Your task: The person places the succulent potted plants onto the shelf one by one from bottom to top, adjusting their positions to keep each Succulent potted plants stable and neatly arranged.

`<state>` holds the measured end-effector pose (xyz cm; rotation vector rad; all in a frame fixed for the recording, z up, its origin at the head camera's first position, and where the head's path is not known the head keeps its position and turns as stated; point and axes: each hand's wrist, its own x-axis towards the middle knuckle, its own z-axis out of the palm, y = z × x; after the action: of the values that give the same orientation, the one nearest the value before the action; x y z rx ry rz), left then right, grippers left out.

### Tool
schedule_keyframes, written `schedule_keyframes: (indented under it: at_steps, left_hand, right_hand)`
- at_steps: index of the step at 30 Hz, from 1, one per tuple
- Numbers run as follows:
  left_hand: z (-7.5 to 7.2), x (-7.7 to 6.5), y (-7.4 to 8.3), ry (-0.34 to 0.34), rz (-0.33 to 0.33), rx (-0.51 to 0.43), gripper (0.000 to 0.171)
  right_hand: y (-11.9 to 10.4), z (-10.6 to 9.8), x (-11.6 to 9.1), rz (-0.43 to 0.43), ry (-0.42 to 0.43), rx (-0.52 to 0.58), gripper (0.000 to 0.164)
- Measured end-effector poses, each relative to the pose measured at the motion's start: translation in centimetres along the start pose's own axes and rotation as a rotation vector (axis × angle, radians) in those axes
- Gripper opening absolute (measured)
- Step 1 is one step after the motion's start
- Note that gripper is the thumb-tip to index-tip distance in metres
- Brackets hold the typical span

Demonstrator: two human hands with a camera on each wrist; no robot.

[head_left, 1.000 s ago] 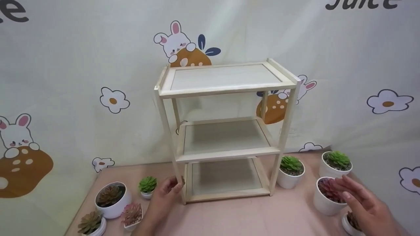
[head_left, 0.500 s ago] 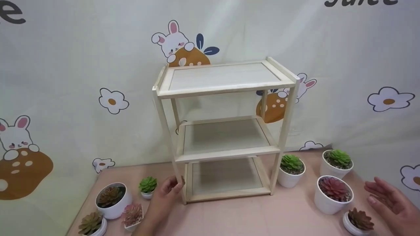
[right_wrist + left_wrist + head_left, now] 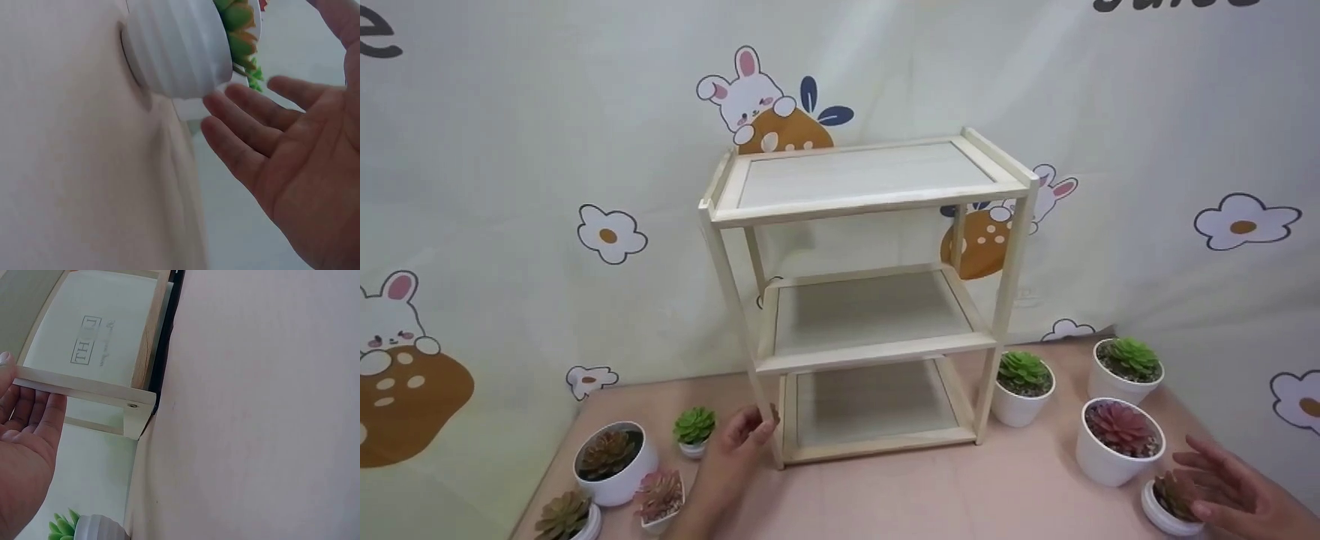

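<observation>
A three-tier wooden shelf (image 3: 877, 349) stands upright on the table in the head view. My left hand (image 3: 739, 442) grips its left front leg low down. In the left wrist view the thumb lies on one side of the leg (image 3: 84, 387) and the fingers on the other. At the lower right, my right hand (image 3: 1234, 487) is beside a small white pot with a brownish succulent (image 3: 1174, 499), fingers spread. The right wrist view shows the fingertips just off the ribbed wall of that pot (image 3: 174, 48), the palm open and holding nothing.
Right of the shelf stand white pots with a green succulent (image 3: 1024, 386), another green succulent (image 3: 1126, 371) and a red succulent (image 3: 1120, 441). On the left are a brown succulent (image 3: 613, 461), a small green one (image 3: 694, 431) and a pink one (image 3: 660, 499). A printed cloth (image 3: 510, 150) hangs behind.
My right hand has moved from over the red succulent outward to the right, then down to the small brown succulent. The left hand keeps its grip on the shelf leg.
</observation>
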<state>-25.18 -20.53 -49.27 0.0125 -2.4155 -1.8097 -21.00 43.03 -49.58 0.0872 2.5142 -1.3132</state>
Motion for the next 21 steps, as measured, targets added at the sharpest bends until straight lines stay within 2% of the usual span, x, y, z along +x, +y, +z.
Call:
schedule_keyframes:
  at_steps: [3,6,11,16,21]
  left_hand:
    - [-0.1,0.0,0.1,0.001,-0.014,-0.011,0.044]
    - [-0.1,-0.1,0.2,0.0,-0.024,-0.018,0.045]
    - [-0.1,-0.2,0.1,0.002,0.01,-0.003,0.044]
    - [-0.1,-0.3,-0.1,0.005,0.002,-0.006,0.043]
    - [-0.1,-0.3,-0.2,0.006,-0.012,-0.021,0.042]
  right_hand:
    - [0.7,-0.3,0.2,0.001,-0.07,0.056,0.089]
    - [1.2,-0.5,0.4,0.012,-0.093,0.059,0.09]
    - [1.8,-0.9,0.8,0.008,-0.143,0.038,0.085]
    - [2.4,-1.2,1.0,-0.098,-0.264,0.119,0.07]
    - [2.8,-1.1,1.2,-0.212,-0.303,0.144,0.061]
